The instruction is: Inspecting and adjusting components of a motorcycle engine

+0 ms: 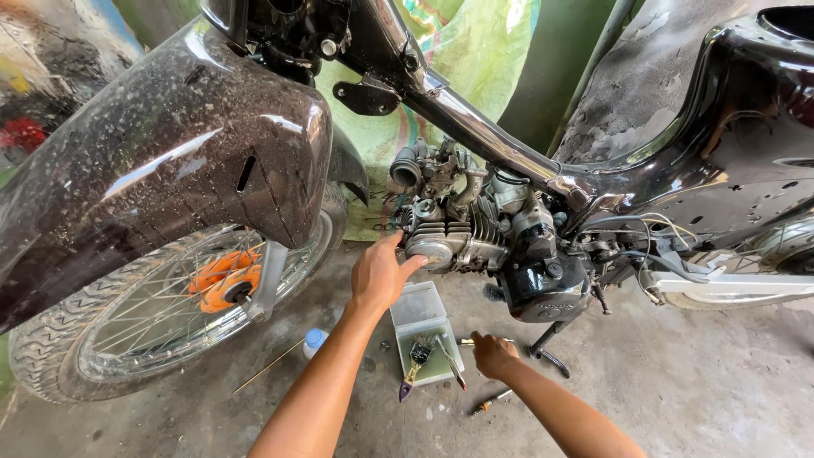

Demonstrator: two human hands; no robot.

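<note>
Concrete floor (678,382) carries a tool tray (424,335), bottle (314,341) and screwdriver (490,403).

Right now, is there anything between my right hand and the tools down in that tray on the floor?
Nothing visible blocks it. The right hand hovers at the right edge of the tray, with the tools lying open beside it. The left hand is up on the engine.

Two bare forearms come into view from below, no sleeves, no gloves. The left hand (379,273) wears no ring or watch; the right hand (493,354) is just as plain, wrist uncovered, nails short.
</note>
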